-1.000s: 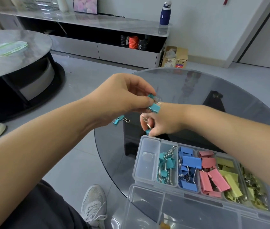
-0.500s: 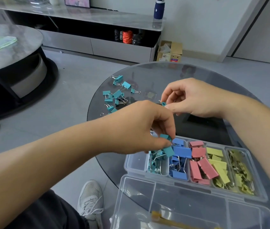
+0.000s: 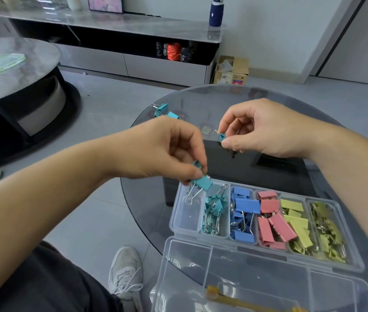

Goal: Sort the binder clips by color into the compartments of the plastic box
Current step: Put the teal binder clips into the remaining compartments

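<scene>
My left hand (image 3: pixel 165 152) pinches a teal binder clip (image 3: pixel 201 182) just above the far edge of the clear plastic box (image 3: pixel 186 226), over its two leftmost compartments. My right hand (image 3: pixel 262 129) holds a small teal clip (image 3: pixel 221 137) above the glass table, behind the box. The box's compartments hold, from left: nothing, teal clips (image 3: pixel 214 206), blue clips (image 3: pixel 245 208), pink clips (image 3: pixel 273 219), yellow clips (image 3: pixel 296 224) and small yellow-green clips (image 3: pixel 327 233). Loose teal clips (image 3: pixel 164 110) lie on the far left of the table, partly hidden by my left hand.
The box's open lid (image 3: pixel 257 280) lies toward me. The round dark glass table (image 3: pixel 268 95) has a dark base (image 3: pixel 257 167) showing beneath it. My shoe (image 3: pixel 125 271) rests on the floor. A low round table (image 3: pixel 9 66) stands left, a cardboard box (image 3: pixel 231 70) behind.
My left hand has stayed over the box's left compartments with its teal clip, shifting slightly left. My right hand has kept hold of its small clip behind the box.
</scene>
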A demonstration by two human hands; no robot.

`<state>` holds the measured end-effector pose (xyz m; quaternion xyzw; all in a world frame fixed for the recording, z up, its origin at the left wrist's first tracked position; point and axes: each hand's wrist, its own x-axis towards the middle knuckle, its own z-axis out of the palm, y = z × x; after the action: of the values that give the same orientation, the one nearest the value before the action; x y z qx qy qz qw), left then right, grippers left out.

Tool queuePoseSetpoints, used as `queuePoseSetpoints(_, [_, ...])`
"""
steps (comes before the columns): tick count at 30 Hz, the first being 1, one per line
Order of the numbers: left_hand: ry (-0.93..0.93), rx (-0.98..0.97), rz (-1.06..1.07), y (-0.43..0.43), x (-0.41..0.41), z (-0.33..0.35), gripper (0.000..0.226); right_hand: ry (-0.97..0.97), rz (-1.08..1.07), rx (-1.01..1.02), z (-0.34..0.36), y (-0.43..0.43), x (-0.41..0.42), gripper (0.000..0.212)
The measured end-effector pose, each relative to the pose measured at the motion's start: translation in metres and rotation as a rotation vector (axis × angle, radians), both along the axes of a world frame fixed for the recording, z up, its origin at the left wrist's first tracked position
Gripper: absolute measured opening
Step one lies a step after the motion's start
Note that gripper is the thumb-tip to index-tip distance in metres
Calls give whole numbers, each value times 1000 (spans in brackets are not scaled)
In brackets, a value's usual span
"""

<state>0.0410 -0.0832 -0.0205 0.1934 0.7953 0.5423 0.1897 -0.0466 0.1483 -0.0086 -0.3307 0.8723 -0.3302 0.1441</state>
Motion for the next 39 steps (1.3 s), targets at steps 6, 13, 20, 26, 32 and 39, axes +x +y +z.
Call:
queuePoseSetpoints(6, [374,-541,-208,11,12,-5,17,25,32,9,10,-10,9,9])
queuePoseSetpoints(13, [207,-473,8,-26,-6,3,13,20,167,118,30,-22,36,11])
queuePoseSetpoints(20, [207,-989,567,-45,-39,-36,68,60,383,409,16,-49,78,23])
queuePoseSetpoints(26, [-22,-1059,497,-53,-47,-42,113,148,113,225,6,-68,3,4])
queuePoseSetpoints(32, [74,-941,479,-56,-54,-52,87,279,205,583,-46,-137,-43,70])
queuePoseSetpoints(39, [195,-788,478,-48,-65,-64,55,227,163,518,-57,-135,-59,27])
